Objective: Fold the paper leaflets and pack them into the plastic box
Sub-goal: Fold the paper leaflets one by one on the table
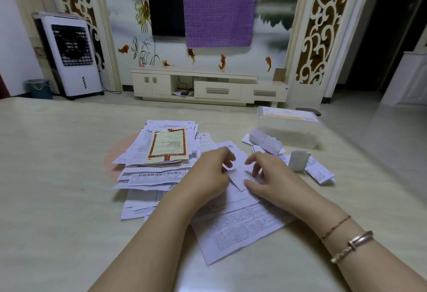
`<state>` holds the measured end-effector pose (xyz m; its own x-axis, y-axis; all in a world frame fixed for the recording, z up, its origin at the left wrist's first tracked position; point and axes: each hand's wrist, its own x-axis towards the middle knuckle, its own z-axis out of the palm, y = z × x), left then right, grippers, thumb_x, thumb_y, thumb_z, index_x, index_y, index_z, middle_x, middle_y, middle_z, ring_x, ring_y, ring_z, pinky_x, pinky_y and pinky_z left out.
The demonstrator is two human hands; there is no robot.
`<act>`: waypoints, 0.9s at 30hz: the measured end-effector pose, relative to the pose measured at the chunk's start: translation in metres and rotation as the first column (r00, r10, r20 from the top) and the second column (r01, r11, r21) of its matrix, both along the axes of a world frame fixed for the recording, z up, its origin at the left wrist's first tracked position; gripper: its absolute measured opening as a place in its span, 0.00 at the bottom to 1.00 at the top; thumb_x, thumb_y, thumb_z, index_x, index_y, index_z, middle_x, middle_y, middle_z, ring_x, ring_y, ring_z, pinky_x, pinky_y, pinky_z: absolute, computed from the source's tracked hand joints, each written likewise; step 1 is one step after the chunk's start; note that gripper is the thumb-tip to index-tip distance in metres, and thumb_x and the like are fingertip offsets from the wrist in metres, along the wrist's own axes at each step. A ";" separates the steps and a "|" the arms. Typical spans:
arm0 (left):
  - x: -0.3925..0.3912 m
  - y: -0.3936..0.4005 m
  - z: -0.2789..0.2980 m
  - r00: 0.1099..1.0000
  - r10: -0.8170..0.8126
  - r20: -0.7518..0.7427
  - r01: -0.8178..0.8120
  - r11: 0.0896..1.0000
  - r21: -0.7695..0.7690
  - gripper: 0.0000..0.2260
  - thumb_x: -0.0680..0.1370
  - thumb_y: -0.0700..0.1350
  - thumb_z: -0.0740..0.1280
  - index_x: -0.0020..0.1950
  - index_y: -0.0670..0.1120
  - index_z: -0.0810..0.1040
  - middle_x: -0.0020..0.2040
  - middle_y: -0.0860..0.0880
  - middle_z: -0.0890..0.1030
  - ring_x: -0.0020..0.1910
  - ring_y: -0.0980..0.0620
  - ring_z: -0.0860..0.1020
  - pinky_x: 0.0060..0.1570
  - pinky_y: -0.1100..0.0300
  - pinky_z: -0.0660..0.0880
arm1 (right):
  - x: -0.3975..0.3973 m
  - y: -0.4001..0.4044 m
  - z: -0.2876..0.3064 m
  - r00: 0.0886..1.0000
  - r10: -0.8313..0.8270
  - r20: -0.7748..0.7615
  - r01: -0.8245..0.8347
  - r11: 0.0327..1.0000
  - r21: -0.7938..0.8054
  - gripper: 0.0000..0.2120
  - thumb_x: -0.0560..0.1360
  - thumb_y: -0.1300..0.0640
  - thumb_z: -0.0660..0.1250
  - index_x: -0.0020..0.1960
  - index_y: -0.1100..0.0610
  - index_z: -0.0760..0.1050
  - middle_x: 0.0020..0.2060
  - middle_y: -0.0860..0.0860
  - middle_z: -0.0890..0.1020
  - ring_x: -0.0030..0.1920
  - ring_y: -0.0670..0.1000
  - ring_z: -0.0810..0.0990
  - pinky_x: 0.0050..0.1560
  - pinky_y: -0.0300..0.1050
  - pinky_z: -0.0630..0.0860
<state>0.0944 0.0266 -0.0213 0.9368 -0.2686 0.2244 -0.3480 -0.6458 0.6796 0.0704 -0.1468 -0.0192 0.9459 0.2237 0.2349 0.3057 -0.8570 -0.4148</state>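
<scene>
A small white folded leaflet (239, 174) lies in the middle of the table between my two hands. My left hand (209, 174) pinches its left edge with curled fingers. My right hand (268, 176) holds its right side, fingertips pressing down on the fold. A messy stack of unfolded leaflets (161, 153) sits to the left, topped by a yellow sheet with a red border (168, 145). A clear plastic box (288, 127) stands at the back right with its lid on. Several folded leaflets (265, 141) lie in front of it.
A large printed sheet (240, 227) lies under my forearms near the front. A folded piece (299, 160) stands upright right of my hands, beside another printed slip (320, 172). Beyond the table's far edge are a white TV cabinet (208, 88) and an air cooler (71, 56).
</scene>
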 end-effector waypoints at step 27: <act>0.013 0.044 0.023 0.896 0.420 0.143 -0.436 0.893 0.112 0.15 0.77 0.45 0.65 0.64 0.47 0.72 0.62 0.47 0.74 0.63 0.42 0.69 0.61 0.52 0.68 | 0.046 0.017 0.018 0.975 -0.222 -0.008 0.195 0.836 0.514 0.12 0.70 0.64 0.68 0.41 0.50 0.68 0.37 0.53 0.80 0.37 0.56 0.76 0.41 0.49 0.73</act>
